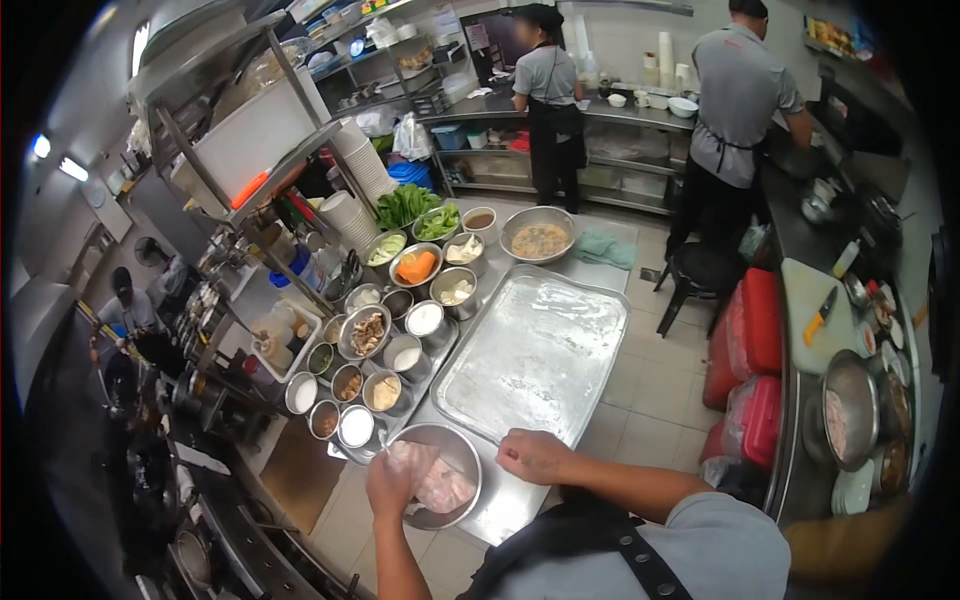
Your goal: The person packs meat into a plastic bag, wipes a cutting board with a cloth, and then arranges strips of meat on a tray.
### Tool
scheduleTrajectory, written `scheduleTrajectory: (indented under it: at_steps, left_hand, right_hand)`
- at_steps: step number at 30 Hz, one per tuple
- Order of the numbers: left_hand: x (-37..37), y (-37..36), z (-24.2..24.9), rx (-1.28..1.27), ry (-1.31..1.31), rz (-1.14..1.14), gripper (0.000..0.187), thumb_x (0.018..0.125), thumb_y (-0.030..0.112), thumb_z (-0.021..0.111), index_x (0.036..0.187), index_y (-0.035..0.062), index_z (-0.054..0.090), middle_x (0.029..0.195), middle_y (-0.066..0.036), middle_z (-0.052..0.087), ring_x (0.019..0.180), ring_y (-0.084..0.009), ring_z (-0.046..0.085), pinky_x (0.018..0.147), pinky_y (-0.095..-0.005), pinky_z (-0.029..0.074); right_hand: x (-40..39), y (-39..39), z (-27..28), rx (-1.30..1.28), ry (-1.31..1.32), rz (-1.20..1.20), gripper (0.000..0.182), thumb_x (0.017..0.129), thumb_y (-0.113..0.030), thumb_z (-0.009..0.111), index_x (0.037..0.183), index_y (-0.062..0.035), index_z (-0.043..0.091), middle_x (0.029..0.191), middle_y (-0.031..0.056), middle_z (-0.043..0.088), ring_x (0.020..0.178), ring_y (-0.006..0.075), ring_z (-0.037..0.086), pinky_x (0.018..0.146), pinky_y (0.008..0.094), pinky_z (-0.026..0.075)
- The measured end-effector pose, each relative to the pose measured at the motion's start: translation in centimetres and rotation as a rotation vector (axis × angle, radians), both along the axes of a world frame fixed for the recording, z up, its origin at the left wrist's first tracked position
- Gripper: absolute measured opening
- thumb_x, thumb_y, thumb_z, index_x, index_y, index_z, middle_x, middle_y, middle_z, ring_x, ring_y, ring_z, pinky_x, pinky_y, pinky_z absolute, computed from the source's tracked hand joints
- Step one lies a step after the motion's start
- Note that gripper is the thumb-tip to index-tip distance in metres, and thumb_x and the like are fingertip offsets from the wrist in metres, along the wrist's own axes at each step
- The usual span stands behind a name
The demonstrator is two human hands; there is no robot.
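My left hand (390, 482) is closed on a piece of pale raw meat at the left side of a steel bowl (474, 462). More raw meat (443, 487) lies inside that bowl. Over the near edge of a large metal tray (535, 350) my right hand (527, 457) is curled closed; whether its fingers pinch anything is hidden. White powder streaks the tray's surface. Left of the tray stand several steel containers, among them one of white powder (356, 426) and one of orange pieces (416, 266).
A bowl of mixed food (538, 237) and a green cloth (604, 249) lie beyond the tray. Two people stand at the back counters. Red containers (744, 335) and a stool (706, 270) stand right. A cutting board (815, 300) holds a knife. Shelving rises at left.
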State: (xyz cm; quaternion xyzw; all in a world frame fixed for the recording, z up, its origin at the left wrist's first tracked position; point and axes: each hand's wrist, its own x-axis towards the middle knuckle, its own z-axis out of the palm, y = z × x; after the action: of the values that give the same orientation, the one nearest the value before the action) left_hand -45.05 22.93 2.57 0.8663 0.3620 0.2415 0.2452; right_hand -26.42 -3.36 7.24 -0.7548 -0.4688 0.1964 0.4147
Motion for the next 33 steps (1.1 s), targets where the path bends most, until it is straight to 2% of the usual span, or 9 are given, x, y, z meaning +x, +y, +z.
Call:
scheduleTrajectory:
  at_steps: [2,4,6,8,10,12,19,30,33]
  left_hand:
    - [-1.8,-0.8,0.8,0.245,-0.010,-0.099,0.039,0.080,0.023,0.070,0.109,-0.0001,0.059,0.103,-0.020,0.062,0.100,-0.0384,0.058,0.086,-0.0434,0.047]
    - [-3.5,-1.0,0.1,0.194,0.002,-0.091,0.039,0.081,0.024,0.071,0.109,-0.0007,0.059,0.104,-0.019,0.062,0.102,-0.0371,0.057,0.088,-0.0423,0.047]
    - [-5.4,-0.5,-3.3,0.040,-0.181,0.127,0.037,0.082,0.022,0.070,0.108,-0.0020,0.059,0.100,-0.017,0.062,0.101,-0.0320,0.058,0.086,-0.0394,0.047]
    - [-6.3,-0.3,-5.9,-0.115,-0.389,0.144,0.033,0.084,0.018,0.068,0.107,-0.0039,0.059,0.096,-0.016,0.062,0.094,-0.0269,0.059,0.084,-0.0366,0.047]
    - [-6.7,1.0,-9.8,-0.417,-0.358,0.259,0.031,0.087,0.021,0.065,0.105,-0.0038,0.061,0.092,-0.014,0.062,0.087,-0.0225,0.058,0.081,-0.0344,0.046]
    - [-7.0,1.1,-10.7,-0.584,-0.264,0.314,0.031,0.090,0.025,0.061,0.100,-0.0040,0.061,0.090,-0.012,0.062,0.082,-0.0214,0.057,0.077,-0.0344,0.046]
    - [-5.7,-0.9,-9.7,-0.602,-0.480,0.364,0.030,0.092,0.023,0.056,0.098,-0.0054,0.061,0.087,-0.015,0.063,0.078,-0.0242,0.058,0.074,-0.0371,0.046]
    - [-4.3,-0.7,-9.5,-0.531,-0.414,0.451,0.031,0.094,0.022,0.055,0.101,-0.0073,0.061,0.089,-0.014,0.062,0.081,-0.0212,0.057,0.077,-0.0353,0.046]
    - [-4.9,-0.5,-9.6,-0.542,-0.499,0.478,0.031,0.093,0.020,0.057,0.112,-0.0053,0.057,0.098,-0.012,0.060,0.086,-0.0201,0.056,0.080,-0.0328,0.046]
  right_hand:
    - [-1.0,-1.2,-0.1,-0.053,-0.026,-0.084,0.020,0.086,-0.025,0.059,0.083,-0.0067,0.065,0.088,0.0129,0.063,0.079,0.0308,0.063,0.071,0.0395,0.050]
    - [-2.7,-3.0,0.3,-0.081,-0.033,-0.191,0.018,0.086,-0.024,0.059,0.083,-0.0068,0.065,0.088,0.0127,0.063,0.079,0.0308,0.063,0.070,0.0387,0.050]
    - [-4.2,-4.8,0.3,-0.122,-0.034,-0.213,0.016,0.086,-0.021,0.060,0.082,-0.0064,0.066,0.088,0.0126,0.063,0.078,0.0306,0.063,0.070,0.0381,0.050]
    - [-5.7,-6.6,-0.6,-0.067,-0.083,-0.288,0.015,0.085,-0.020,0.061,0.083,-0.0059,0.066,0.085,0.0129,0.063,0.076,0.0299,0.063,0.069,0.0374,0.049]
    - [-7.4,-8.3,-0.3,-0.145,0.053,-0.379,0.015,0.084,-0.020,0.062,0.084,-0.0049,0.066,0.082,0.0139,0.062,0.074,0.0298,0.062,0.067,0.0370,0.048]
    - [-8.9,-10.0,-0.3,-0.123,-0.086,-0.395,0.017,0.085,-0.019,0.062,0.083,-0.0028,0.064,0.080,0.0149,0.061,0.072,0.0300,0.060,0.066,0.0369,0.047]
    - [-12.0,-13.7,0.6,-0.209,-0.108,-0.568,0.018,0.084,-0.018,0.063,0.081,0.0002,0.062,0.078,0.0151,0.059,0.072,0.0308,0.060,0.066,0.0376,0.047]
    - [-8.0,-14.6,1.4,-0.208,-0.142,-0.461,0.016,0.083,-0.018,0.064,0.081,-0.0026,0.061,0.080,0.0128,0.059,0.074,0.0301,0.061,0.068,0.0384,0.048]
    - [-5.5,-16.0,1.0,-0.192,-0.135,-0.444,0.016,0.083,-0.019,0.064,0.081,-0.0028,0.061,0.080,0.0129,0.058,0.075,0.0301,0.061,0.068,0.0386,0.048]
